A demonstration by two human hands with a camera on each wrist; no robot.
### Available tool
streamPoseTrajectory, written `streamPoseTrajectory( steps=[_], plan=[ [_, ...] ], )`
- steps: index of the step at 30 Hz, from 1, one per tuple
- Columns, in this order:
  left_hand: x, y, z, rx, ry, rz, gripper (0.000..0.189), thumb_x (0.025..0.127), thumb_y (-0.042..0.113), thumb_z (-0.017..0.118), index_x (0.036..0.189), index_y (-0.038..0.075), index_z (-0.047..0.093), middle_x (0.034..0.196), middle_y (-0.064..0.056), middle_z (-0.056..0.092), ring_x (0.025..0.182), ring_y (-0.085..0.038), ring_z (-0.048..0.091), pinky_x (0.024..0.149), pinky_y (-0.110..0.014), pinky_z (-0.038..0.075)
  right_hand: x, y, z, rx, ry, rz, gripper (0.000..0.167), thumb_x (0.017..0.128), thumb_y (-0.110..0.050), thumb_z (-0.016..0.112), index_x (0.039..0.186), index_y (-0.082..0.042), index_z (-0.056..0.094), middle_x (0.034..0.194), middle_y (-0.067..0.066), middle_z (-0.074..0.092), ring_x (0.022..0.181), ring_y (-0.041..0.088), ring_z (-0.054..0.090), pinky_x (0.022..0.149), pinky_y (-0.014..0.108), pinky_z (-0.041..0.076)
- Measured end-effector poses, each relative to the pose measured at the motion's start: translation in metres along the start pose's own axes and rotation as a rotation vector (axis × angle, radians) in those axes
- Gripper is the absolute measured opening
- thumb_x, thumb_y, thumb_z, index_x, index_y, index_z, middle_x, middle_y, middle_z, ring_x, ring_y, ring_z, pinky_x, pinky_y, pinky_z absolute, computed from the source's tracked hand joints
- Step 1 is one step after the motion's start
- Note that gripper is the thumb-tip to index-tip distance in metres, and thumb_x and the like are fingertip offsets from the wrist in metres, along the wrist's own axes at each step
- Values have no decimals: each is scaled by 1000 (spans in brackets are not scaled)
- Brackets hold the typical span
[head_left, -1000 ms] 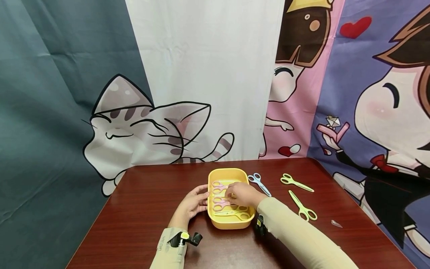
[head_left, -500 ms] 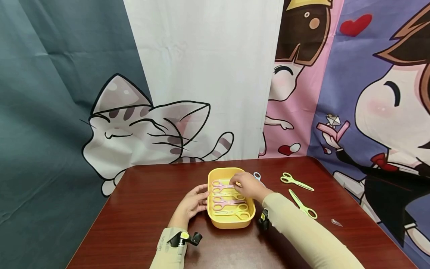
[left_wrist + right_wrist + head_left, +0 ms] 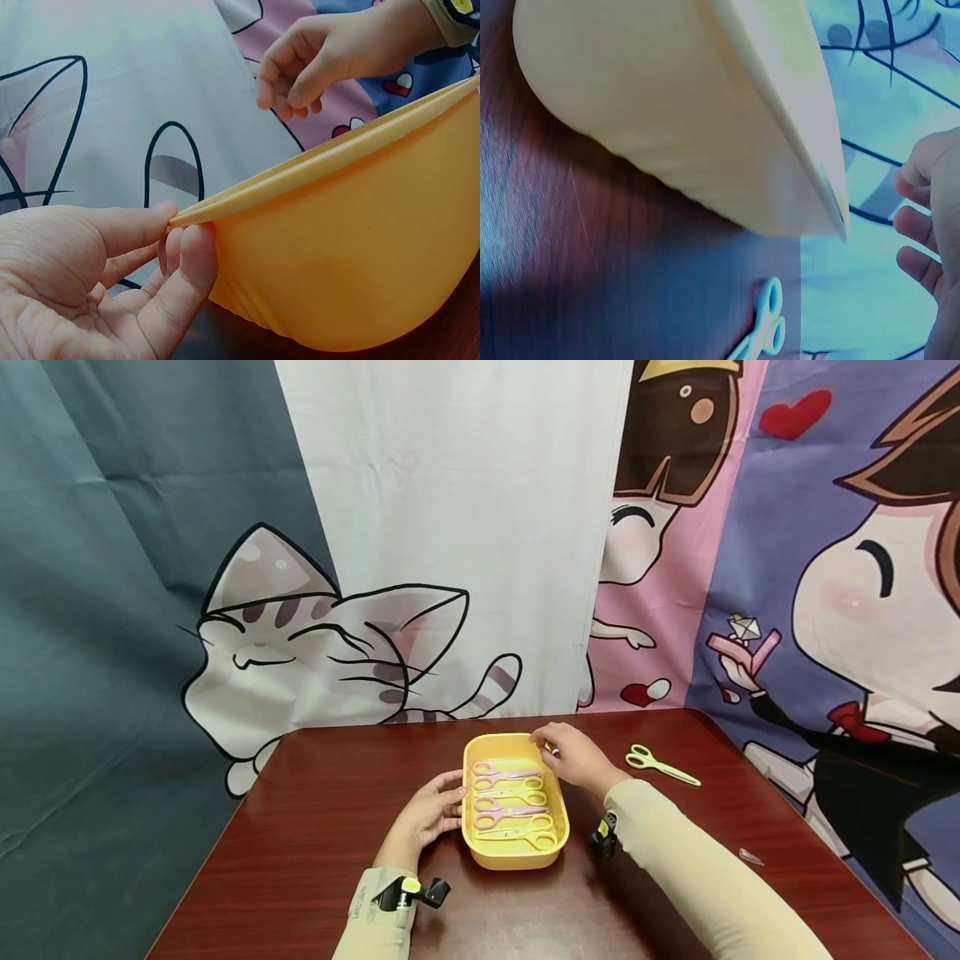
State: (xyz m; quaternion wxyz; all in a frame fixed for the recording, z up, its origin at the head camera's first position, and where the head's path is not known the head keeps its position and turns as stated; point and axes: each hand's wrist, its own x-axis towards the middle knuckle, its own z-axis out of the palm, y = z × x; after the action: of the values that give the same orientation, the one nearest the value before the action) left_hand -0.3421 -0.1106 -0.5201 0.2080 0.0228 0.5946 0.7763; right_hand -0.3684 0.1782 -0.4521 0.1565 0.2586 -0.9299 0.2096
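Observation:
A yellow plastic tray [image 3: 516, 862] lies lengthwise on the table, with pink scissors [image 3: 508, 813] and yellow scissors [image 3: 536, 840] in rows inside. My left hand [image 3: 429, 810] pinches the tray's left rim between thumb and fingers, as the left wrist view shows on the yellow wall [image 3: 352, 255]. Over the far right corner of the tray hovers my right hand [image 3: 576, 755], fingers loosely bent and nothing in them. Light blue scissors [image 3: 769, 319] lie on the table beside the tray in the right wrist view; in the head view the right hand hides them.
Light green scissors [image 3: 660, 766] rest on the dark red wooden table [image 3: 315, 843] at the back right. A small clear plastic piece [image 3: 750, 857] lies near the right edge. Behind the table hangs a printed curtain [image 3: 450, 527].
My right hand has risen from among the scissors in the tray and moved back and right. Its arm now covers the blue scissors and the nearer green scissors. The left hand stays put.

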Motion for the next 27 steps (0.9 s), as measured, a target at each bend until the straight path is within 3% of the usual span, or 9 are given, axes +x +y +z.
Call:
streamPoseTrajectory(
  steps=[13,21,27],
  plan=[
    [1,-2,-2,-4,-10,2,49,94,13,55,140,10,37,102,-18,58,69,-16,58,59,-30,54,-13,37,-15,125,99,152,27,86,-9,60,112,-13,59,102,2,58,91,19,57,79,40,49],
    [2,-1,-2,7,-5,7,49,94,13,54,140,10,37,104,-21,58,72,-18,60,60,-31,54,-20,66,-21,120,170,230,33,85,-13,61,117,-4,59,108,10,59,93,25,57,82,43,48],
    [2,-1,-2,5,-2,-3,48,94,12,54,139,11,38,99,-18,59,70,-18,60,60,-31,54,-27,73,-17,78,137,327,43,83,-20,65,121,-3,55,114,15,56,104,31,53,89,48,42]
  ],
)
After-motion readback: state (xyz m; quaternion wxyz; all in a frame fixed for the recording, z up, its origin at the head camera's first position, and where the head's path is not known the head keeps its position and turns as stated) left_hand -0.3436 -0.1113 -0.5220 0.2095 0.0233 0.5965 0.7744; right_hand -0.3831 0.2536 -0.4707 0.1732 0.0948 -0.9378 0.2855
